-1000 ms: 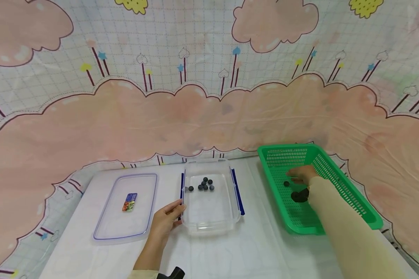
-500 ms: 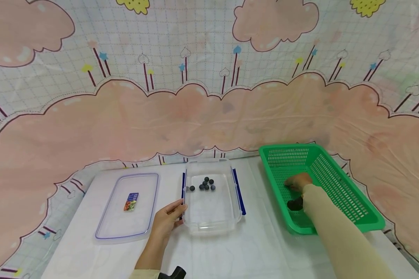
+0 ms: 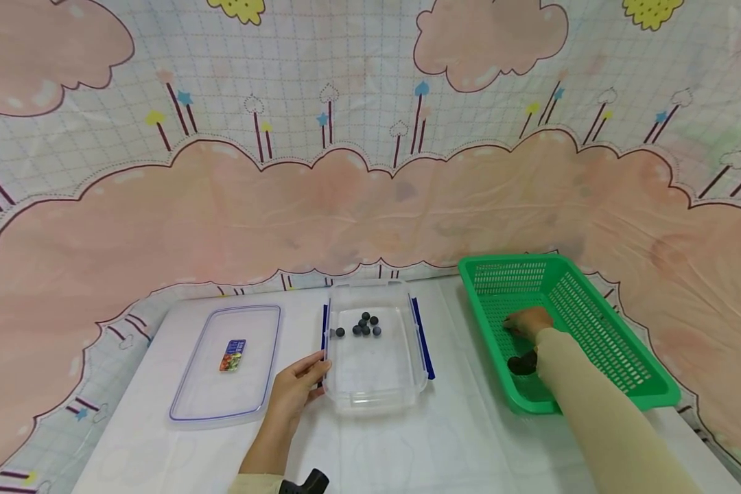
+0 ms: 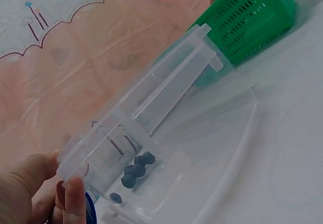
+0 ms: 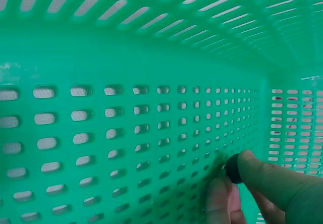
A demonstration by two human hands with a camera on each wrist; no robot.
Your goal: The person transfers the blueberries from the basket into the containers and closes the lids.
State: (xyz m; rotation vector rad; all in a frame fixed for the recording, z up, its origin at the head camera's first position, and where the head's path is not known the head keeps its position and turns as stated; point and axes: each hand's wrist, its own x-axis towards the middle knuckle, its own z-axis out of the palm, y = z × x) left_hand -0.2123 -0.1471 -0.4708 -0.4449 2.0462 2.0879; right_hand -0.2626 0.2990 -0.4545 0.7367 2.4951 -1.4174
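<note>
My left hand (image 3: pixel 291 392) grips the left side wall of a clear plastic container (image 3: pixel 377 374), thumb on one side and fingers on the other. Inside lie several blueberries (image 3: pixel 365 330), most in a cluster toward the back and one apart near the left wall. Over on the right, my right hand (image 3: pixel 528 321) reaches down into a green perforated basket (image 3: pixel 494 295). In the right wrist view its thumb and fingers pinch a single dark blueberry (image 5: pixel 233 168) close over the basket's floor. The head view hides that berry behind the hand.
A clear lid (image 3: pixel 213 398) with a blue edge lies left of the container and bears a colourful label (image 3: pixel 232 355). Blue locking flaps (image 3: pixel 422 339) hang along the container's sides. The basket's raised walls surround the right hand. A patterned cloth (image 3: pixel 346 219) hangs behind the table.
My right hand has lowered into the basket and closed its fingers on the blueberry that lay loose there. My left hand has stayed on the container.
</note>
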